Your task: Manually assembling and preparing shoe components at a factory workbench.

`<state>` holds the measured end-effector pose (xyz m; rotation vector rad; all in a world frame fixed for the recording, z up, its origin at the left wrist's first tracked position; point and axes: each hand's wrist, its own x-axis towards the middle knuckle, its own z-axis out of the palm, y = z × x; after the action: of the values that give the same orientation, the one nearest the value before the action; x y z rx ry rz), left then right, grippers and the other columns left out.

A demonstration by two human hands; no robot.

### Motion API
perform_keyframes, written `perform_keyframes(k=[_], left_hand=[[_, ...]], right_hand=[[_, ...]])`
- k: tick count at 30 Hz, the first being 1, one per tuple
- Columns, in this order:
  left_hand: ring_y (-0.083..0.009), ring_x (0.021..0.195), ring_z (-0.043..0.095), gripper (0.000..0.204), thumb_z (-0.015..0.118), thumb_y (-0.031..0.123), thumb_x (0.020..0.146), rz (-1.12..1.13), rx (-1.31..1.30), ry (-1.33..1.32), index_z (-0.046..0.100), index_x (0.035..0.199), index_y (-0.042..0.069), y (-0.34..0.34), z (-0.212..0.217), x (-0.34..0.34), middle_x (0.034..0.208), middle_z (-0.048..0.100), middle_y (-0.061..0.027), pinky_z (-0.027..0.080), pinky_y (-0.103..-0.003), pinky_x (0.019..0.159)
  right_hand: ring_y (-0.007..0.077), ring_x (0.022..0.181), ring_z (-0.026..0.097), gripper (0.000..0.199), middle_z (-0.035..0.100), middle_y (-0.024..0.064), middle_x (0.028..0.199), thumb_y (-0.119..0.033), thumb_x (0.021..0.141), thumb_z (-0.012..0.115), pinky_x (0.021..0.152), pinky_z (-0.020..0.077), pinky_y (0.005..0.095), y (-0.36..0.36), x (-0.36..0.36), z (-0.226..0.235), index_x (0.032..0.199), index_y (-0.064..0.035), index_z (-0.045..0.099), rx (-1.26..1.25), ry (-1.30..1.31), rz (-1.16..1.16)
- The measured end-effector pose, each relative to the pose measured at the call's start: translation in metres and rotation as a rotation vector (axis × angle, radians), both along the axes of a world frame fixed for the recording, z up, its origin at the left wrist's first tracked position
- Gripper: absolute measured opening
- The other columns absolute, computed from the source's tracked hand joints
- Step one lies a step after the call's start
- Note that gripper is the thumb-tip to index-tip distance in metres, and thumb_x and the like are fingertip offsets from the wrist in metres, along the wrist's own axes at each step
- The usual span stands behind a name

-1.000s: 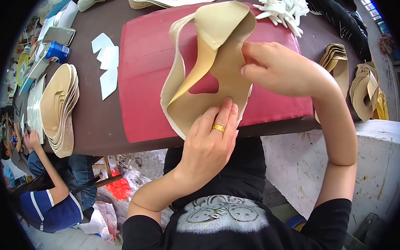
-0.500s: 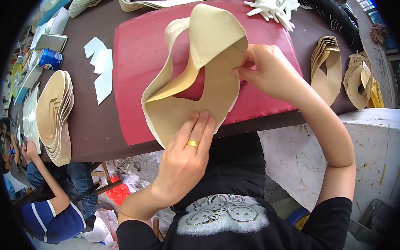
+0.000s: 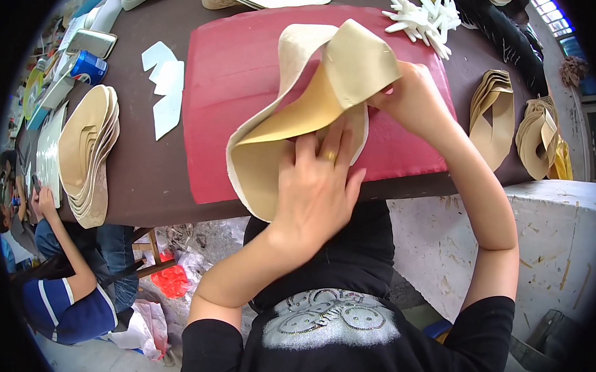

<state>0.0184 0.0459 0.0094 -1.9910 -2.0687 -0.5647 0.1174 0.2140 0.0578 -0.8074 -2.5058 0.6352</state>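
Observation:
A tan leather-like shoe upper [image 3: 362,62] stands partly folded over a red mat [image 3: 225,77], its pale lining showing along the edges. My right hand [image 3: 413,97] pinches its right edge, with the fingertips partly hidden behind the fold. Lower down, my left hand [image 3: 314,185] lies with fingers spread on the inner side of the upper. A gold ring is on one finger, and the fingertips reach in under the yellowish flap.
Stacked tan uppers lie at left [image 3: 87,154] and right [image 3: 492,113]. White paper-like pieces [image 3: 167,92], a blue can [image 3: 89,67], a phone [image 3: 93,42] and white finger-shaped pieces [image 3: 423,17] sit around the mat. Another person [image 3: 72,305] sits at left.
My left hand has slid up and right, its fingers going under the flap. My right hand has moved slightly right and down, folding the upper's top over.

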Motion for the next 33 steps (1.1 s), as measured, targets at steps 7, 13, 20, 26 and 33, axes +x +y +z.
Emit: perform_keyframes(k=[7,13,20,26,33], left_hand=[[-0.0261,0.092,0.055,0.047,0.062,0.02,0.085,-0.114,-0.185,-0.136,0.058,0.13,0.006,0.01,0.0,-0.019,0.134,0.06,-0.0093,0.05,-0.034,0.068],[-0.0259,0.094,0.057,0.048,0.063,0.022,0.084,-0.087,0.043,0.072,0.059,0.129,0.006,-0.012,-0.013,-0.018,0.132,0.06,-0.0114,0.051,-0.033,0.067],[-0.0291,0.089,0.059,0.044,0.061,0.02,0.085,0.07,-0.064,0.093,0.06,0.122,-0.003,0.024,0.001,0.005,0.111,0.065,-0.0161,0.048,-0.036,0.075],[-0.0269,0.089,0.056,0.042,0.06,0.019,0.084,0.014,-0.055,0.172,0.061,0.118,-0.006,0.04,-0.006,-0.013,0.103,0.066,-0.0175,0.045,-0.033,0.075],[-0.0291,0.086,0.057,0.041,0.062,0.008,0.077,0.212,0.085,0.239,0.063,0.118,-0.002,0.046,-0.013,0.012,0.101,0.067,-0.0157,0.049,-0.035,0.062]], right_hand=[[0.0232,0.057,0.061,0.03,0.069,0.0106,0.074,0.006,0.074,0.066,0.057,0.0493,0.0342,0.011,-0.015,0.025,0.102,-0.0016,0.066,0.43,-0.06,0.399],[0.0225,0.054,0.059,0.03,0.068,0.012,0.072,0.007,0.074,0.064,0.056,0.0491,0.0353,0.021,0.009,-0.018,0.103,-0.0027,0.065,0.208,0.083,0.075],[0.026,0.057,0.061,0.016,0.067,0.0118,0.074,0.0,0.078,0.064,0.057,0.0499,0.0362,0.019,0.008,-0.043,0.094,-0.0025,0.063,0.398,-0.006,-0.075],[0.0251,0.057,0.06,0.024,0.067,0.0109,0.076,0.002,0.076,0.063,0.056,0.0485,0.0344,0.005,-0.008,0.008,0.099,-0.0027,0.066,0.577,-0.089,0.152],[0.0249,0.056,0.062,0.005,0.065,0.0106,0.07,-0.004,0.071,0.067,0.053,0.0504,0.0355,0.038,0.004,-0.01,0.073,-0.0024,0.063,0.65,-0.087,0.114]])
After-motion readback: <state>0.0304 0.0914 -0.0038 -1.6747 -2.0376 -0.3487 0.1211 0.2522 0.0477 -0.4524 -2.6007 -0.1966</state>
